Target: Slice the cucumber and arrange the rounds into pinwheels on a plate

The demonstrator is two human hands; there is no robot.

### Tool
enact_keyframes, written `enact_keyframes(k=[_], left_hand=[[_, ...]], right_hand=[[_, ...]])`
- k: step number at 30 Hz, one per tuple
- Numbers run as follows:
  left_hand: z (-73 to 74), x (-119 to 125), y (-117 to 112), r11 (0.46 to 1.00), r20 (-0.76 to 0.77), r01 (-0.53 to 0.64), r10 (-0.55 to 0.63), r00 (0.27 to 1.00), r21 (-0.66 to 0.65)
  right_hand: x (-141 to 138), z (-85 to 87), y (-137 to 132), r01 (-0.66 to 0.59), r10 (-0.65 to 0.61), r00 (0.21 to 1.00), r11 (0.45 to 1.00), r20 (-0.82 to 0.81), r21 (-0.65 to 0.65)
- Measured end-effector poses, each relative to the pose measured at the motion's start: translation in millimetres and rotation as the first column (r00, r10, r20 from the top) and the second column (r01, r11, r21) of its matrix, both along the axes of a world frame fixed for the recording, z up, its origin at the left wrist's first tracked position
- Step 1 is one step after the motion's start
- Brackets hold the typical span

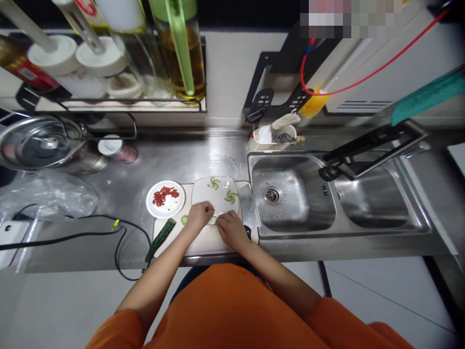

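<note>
Cucumber [160, 240] laid left of the left hand [199, 216] and right hand [231, 229], held just apart.
Its long axis is slanted, upper end pointed toward the plate [204, 195]; the left is pinched, a slice [213, 220] seen between, the right curled; whether anything is gripped cannot be told.

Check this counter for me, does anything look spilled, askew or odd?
Yes, one thing: a black cable trails across the counter, and a loop dips past the front edge near the cucumber. It looks odd so close to food.
</note>
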State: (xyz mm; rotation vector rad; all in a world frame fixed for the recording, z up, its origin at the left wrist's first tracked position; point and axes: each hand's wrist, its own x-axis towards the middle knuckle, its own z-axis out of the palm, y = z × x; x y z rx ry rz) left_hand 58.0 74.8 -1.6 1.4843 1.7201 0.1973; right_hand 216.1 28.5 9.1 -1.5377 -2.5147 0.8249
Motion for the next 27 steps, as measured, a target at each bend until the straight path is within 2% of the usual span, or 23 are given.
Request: enact_keyframes(k=[3,10,22,27], left_hand=[[-0.6,0.6,0.0,1.0,-0.024,0.01,-0.01,1.0,-0.014],[2.8,4.4,0.2,0.999,-0.116,0.029,-0.034,0.993,-0.046],[6.5,7.0,-1.6,0.996,-0.226,0.076,-0.082,0.971,-0.039],[8.2,1.3,-1.9,0.998,-0.195,0.065,-0.062,0.979,0.009]], right_hand=[[4.4,-1.5,-7.2,-0.068,0.068,0.998,0.997,-0.018,0.034],[2.8,-5.0,-12.7,-0.094,0.09,0.994,0.994,0.063,0.054],[2.1,-1.9,-9.8,-0.103,0.096,0.991,0.991,0.088,0.079],[4.2,-2.6,-11.2,-0.066,0.065,0.998,0.991,0.013,0.115]])
